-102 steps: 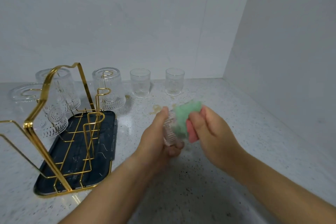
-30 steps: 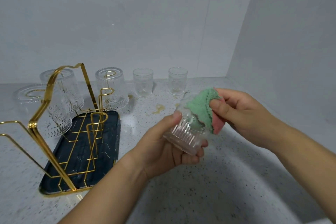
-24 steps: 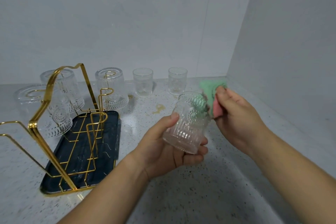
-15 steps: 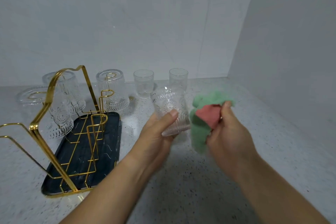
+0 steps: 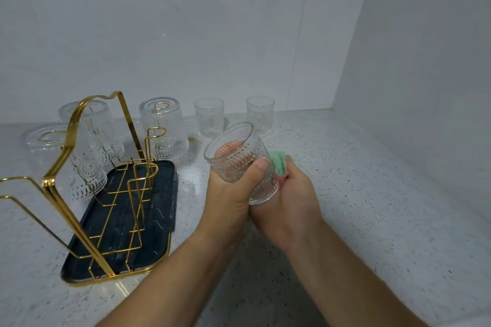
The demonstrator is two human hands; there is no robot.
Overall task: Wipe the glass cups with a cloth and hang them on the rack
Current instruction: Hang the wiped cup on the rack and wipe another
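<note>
My left hand (image 5: 231,194) grips the clear beaded glass cup (image 5: 239,162), thumb curled across its wall and fingers wrapped round the far side, where I see them through the glass. The cup is in the air above the speckled white countertop (image 5: 358,194), just right of the dark blue tray (image 5: 159,233), and tilted with its mouth towards the gold wire rack (image 5: 79,167). My right hand (image 5: 289,202) is closed round the green and pink cloth (image 5: 279,164) and presses it against the cup's lower side, near the base.

I judge that I am about midway through. The upturned glass cups (image 5: 164,127) already hang on the rack's prongs. I count at least three, but the glass overlaps at the left, so I cannot be sure of the number. The cup in my hand is being wiped and is not yet hung. The two upright glass cups (image 5: 209,118) stand near the back wall, apart from the rack. I take them to be waiting for wiping and hanging.
</note>
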